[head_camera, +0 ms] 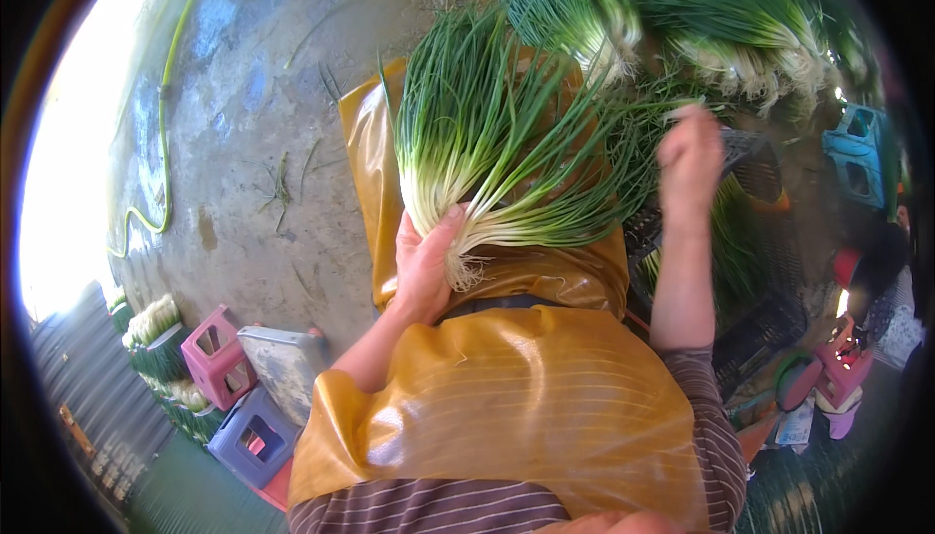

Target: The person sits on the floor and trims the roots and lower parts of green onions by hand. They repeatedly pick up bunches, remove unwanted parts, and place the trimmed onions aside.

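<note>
My left hand [427, 256] grips a bunch of green onions [460, 147] near its white base, with the thumb across the stalks. The roots [465, 271] hang below the thumb and the green leaves fan away from me and to the right. Beneath the bunch, a shiny yellow-brown waterproof apron [540, 395] covers my torso and lap. To the right of the leaves, my right hand [690, 151] is raised and blurred by motion. Its fingers are curled, with a thin green strand [661, 105] at the fingertips.
Green onion piles [730, 1] lie at the upper right, above loose leaf trimmings [635, 132]. A black plastic crate [752, 337] stands right. Left are a yellow-green hose [166, 132], a pink stool [219, 355], a blue stool [256, 439] and tied onion bundles [153, 326].
</note>
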Demonstrator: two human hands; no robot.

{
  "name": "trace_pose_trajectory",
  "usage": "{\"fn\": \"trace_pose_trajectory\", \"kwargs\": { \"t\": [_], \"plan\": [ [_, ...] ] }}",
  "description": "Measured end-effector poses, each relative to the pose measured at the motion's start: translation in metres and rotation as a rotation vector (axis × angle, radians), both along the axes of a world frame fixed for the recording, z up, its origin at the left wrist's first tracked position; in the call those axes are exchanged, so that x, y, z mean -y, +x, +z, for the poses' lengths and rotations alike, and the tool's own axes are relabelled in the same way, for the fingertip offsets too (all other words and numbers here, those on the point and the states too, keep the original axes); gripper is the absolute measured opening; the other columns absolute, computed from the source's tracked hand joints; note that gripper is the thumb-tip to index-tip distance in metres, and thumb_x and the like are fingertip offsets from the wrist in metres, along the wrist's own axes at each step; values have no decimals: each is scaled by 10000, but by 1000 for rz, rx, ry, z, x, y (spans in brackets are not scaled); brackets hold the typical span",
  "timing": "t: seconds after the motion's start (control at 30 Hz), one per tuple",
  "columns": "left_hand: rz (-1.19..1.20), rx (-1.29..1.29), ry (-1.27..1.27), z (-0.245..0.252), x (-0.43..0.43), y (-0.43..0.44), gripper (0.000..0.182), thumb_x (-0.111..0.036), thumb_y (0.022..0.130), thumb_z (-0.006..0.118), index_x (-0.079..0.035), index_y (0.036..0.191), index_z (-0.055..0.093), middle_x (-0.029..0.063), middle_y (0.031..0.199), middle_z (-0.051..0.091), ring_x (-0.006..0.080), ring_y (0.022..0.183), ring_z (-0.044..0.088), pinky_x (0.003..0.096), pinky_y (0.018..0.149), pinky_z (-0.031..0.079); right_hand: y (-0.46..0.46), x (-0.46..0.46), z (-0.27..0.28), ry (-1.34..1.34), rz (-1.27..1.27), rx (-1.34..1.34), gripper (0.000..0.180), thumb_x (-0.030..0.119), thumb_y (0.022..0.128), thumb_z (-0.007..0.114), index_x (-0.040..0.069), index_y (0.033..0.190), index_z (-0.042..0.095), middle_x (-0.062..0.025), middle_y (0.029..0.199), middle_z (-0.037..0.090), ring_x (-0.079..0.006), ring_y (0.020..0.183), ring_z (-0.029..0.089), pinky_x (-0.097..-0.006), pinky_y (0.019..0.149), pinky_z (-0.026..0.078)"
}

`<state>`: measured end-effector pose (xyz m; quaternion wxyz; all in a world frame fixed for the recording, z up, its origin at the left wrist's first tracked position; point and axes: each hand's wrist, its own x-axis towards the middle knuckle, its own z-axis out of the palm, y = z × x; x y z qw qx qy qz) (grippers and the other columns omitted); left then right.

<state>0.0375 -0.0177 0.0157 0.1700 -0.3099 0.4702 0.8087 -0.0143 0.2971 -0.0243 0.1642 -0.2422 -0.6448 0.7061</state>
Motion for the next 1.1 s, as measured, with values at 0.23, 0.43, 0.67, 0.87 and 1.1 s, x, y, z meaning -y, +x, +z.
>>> {"fn": "trace_pose_trajectory", "kwargs": {
  "t": [0.23,0.43,0.67,0.87,1.1],
  "plan": [
    [-6,-38,-91,-4,1,5,249,-54,968,648,-44,1202,563,93,992,706,178,873,694,347,793,600,-27,-77,-15,790,145,220,199,272,993,646,137,1086,760,16,831,725,-82,722,620,-256,651,480],
    [-40,-56,-112,-1,-1,4,243,-55,970,650,-24,1186,544,91,980,701,165,890,680,327,809,580,-56,27,25,839,456,10,177,268,935,706,94,958,723,-56,886,677,-217,758,648,-332,691,518],
    [-25,-13,-96,1,4,4,231,-61,966,652,-34,1170,547,75,960,674,158,851,656,324,772,575,-91,26,-45,1252,452,-54,154,275,1034,527,169,940,587,-21,723,637,-190,641,656,-337,505,490],
    [8,76,-19,4,4,-3,205,-62,967,643,-57,1153,559,62,942,649,157,835,643,331,748,575,-76,-105,-77,1310,518,926,280,353,980,602,107,1106,649,-215,1023,713,-423,985,677,-499,796,550],
    [20,106,-21,11,1,-6,174,-70,968,636,-74,1128,570,51,951,658,171,852,661,359,753,598,-23,-35,18,576,447,140,161,235,949,704,96,1018,745,-15,947,739,-110,805,659,-254,719,514]
  ]
}}
